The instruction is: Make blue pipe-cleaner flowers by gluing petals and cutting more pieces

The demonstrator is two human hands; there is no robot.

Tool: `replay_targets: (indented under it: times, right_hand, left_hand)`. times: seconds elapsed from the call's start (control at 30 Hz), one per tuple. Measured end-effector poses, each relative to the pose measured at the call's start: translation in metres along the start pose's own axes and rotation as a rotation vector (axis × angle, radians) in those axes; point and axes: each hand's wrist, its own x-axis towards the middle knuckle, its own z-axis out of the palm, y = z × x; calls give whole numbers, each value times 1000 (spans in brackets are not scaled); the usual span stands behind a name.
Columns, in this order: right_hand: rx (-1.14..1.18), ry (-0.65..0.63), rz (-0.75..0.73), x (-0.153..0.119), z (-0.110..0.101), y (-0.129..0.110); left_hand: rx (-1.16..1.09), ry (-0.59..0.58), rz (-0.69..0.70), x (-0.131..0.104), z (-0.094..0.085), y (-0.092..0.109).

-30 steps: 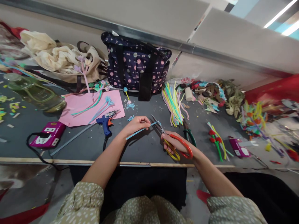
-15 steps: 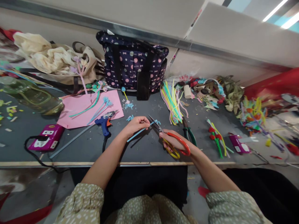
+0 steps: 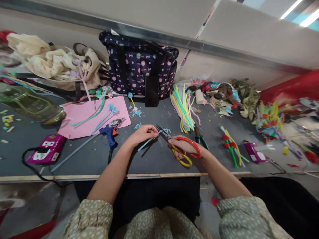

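A dark patterned bag stands at the far side, a black phone upright against its front. Far left lies a beige bag, a green bottle nearer. A purple box lies near left, a 2nd purple box right.

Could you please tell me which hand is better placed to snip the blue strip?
Probably the right hand: it holds the scissors, their blades close to the blue strip, while the left hand pinches that strip.

From scissors: bag eleven o'clock, phone just before it; strip bundle one o'clock; pliers three; glue gun nine, overlapping paper sheet.
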Motion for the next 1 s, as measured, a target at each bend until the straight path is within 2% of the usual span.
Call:
replay_targets:
  times: [0.37,0.63,1.0]
  right_hand:
    - [-47,66,99,-8,8,-15]
    - [-188,198,21,5,16,-5]
    - [-157,205,16,3,20,0]
  left_hand:
    - [109,7,-45,-6,-7,12]
    - [109,34,-73,-6,-12,12]
    - [37,96,-32,-7,-11,14]
